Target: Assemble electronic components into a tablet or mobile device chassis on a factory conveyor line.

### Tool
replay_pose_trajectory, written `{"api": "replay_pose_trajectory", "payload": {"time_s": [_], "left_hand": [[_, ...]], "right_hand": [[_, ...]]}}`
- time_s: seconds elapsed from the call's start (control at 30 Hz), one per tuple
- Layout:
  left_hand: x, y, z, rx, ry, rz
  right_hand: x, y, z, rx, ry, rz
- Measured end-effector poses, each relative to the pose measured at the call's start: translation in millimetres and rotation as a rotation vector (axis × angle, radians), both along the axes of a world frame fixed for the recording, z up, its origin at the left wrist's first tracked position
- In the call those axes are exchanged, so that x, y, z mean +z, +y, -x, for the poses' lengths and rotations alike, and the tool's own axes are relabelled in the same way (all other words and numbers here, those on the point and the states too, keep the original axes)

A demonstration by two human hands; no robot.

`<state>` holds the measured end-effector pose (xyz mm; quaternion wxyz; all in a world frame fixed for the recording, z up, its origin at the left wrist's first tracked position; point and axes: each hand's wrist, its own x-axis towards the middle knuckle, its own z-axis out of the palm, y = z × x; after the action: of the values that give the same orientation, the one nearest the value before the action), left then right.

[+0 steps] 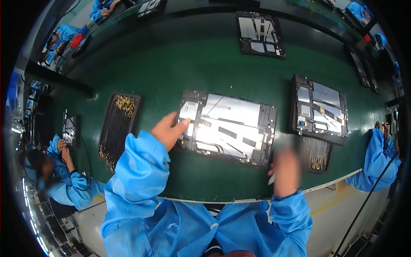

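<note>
An opened tablet (pixel 224 127) lies in front of me, its silver battery cells, dark strips and black frame exposed. My left hand (pixel 167 132) grips its left edge, thumb on top and the other fingers low at the side or hidden. Close to the tablet's lower right corner is my right hand (pixel 286 169), partly blurred. Its fingers are curled in, and a small whitish tip shows at their left side; what it belongs to is hidden. I cannot tell whether this hand touches the tablet.
On the green table (pixel 162 77), a black tray (pixel 119 128) of thin dark strips with gold ends lies left. At right, stacked opened tablets (pixel 320 109) partly cover a similar tray (pixel 319 156). Another opened tablet (pixel 261 34) lies farther back. Co-workers in blue sit at both sides.
</note>
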<state>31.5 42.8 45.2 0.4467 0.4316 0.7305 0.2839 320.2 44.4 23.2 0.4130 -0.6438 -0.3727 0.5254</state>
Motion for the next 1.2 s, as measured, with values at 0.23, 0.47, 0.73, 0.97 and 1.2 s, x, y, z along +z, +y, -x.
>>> {"api": "replay_pose_trajectory", "payload": {"time_s": [0.23, 0.47, 0.73, 0.97, 1.2], "left_hand": [[1.8, -8.1, 9.9, 0.199, -0.833, 0.156], [5.9, -28.6, 41.0, 0.288, -0.971, 0.306], [40.4, 52.4, 81.3, 0.648, -0.846, -0.175], [-20.8, 103.7, 103.5, 0.851, -0.731, -0.339], [-30.0, 96.7, 10.6, 0.022, -0.164, -0.160]], "right_hand": [[0.0, 10.1, 12.5, -0.010, -0.040, 0.118], [8.9, 46.5, 31.6, 0.038, 0.114, 0.227], [1.6, 60.8, 51.6, 0.036, 0.038, 0.152], [6.5, 70.3, 68.2, 0.126, 0.019, 0.179], [13.1, 140.4, 131.8, 0.218, 0.345, 0.220]]}}
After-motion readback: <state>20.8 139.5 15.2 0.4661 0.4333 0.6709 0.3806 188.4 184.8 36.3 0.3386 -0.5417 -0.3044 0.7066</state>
